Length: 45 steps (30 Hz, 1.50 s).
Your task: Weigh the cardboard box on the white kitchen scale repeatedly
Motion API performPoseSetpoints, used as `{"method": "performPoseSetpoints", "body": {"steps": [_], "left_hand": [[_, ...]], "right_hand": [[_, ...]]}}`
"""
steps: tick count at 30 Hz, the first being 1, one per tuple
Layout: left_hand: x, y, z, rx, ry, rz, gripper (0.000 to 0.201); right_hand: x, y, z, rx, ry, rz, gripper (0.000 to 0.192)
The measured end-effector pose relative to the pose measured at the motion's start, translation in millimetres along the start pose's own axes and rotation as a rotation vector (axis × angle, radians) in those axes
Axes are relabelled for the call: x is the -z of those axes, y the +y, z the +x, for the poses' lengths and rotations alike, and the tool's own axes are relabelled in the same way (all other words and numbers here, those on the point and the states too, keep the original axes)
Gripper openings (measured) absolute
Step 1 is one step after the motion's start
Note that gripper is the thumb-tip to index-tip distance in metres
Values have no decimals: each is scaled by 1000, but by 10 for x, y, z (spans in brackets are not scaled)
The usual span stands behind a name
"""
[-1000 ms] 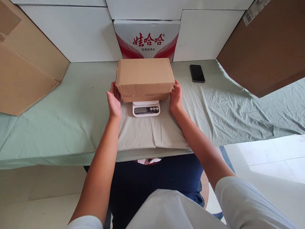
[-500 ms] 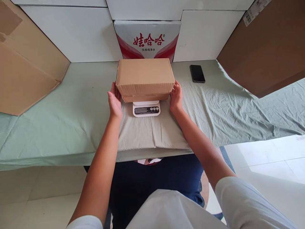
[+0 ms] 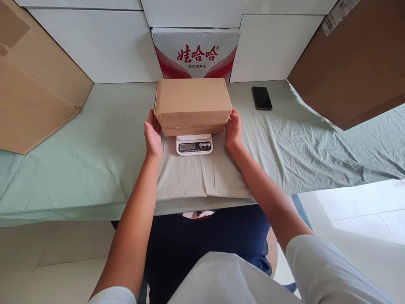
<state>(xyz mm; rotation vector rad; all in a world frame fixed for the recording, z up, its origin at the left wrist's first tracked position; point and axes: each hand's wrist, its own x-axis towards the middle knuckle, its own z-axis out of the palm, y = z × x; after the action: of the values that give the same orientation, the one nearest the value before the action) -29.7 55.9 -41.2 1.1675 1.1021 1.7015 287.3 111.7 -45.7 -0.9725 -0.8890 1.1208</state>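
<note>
Looked like a makeshift packing and weighing station set up in a tiled room rather than a proper shop. Marked out by a counter (image 3: 95,139) draped in wrinkled pale green cloth, a small digital scale (image 3: 194,145) carrying a cardboard box (image 3: 193,101), big flattened cartons (image 3: 34,88) leaning at both sides, a bottled-water case (image 3: 195,52) against white panels, and a phone (image 3: 262,98) lying near the back.
</note>
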Motion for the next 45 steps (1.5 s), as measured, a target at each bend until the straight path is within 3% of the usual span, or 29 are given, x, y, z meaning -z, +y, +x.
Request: {"method": "performPoseSetpoints", "body": {"steps": [15,36,42,45], "left_hand": [[-7,-14,20,-8,-7,-39,118],[-142,42,-62,-68,-26,-70,106],[-149,66,-77,-44,-2,-61,119],[-190,134,-132,-72,-16,-11,118]], "right_hand": [[-4,23,-2,6,-12,-7,59],[-152,-200,-159,-51,42,103,54],[-163,-186,-171,-56,47,85,59],[-176,-222,-211,-6,-14,86,72]]}}
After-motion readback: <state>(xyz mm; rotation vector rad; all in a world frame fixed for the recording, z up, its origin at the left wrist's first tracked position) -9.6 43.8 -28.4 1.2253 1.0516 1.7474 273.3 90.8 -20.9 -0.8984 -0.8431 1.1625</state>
